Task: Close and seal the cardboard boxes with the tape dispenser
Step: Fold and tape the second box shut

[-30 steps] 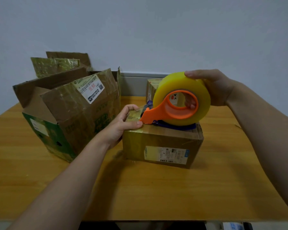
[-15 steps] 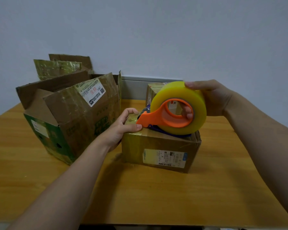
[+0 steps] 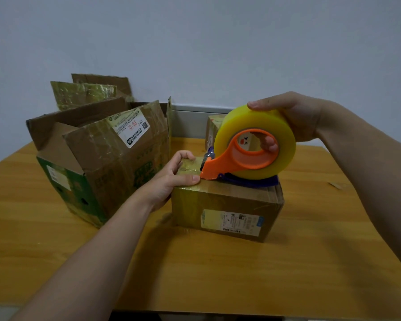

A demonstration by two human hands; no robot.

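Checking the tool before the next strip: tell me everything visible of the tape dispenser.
The tape dispenser has an orange plastic-looking frame with a ring hub, a dark blue base and a thick yellowish tape roll. It stands on edge atop the closed box, nose pointing left. The right hand grips the roll, fingers through the hub; the left hand's thumb lies beside the nose.

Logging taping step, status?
Left hand holds small brown cardboard box. Right hand grips orange tape dispenser, yellow roll, on box top. Large open cardboard box alongside, not blocking.
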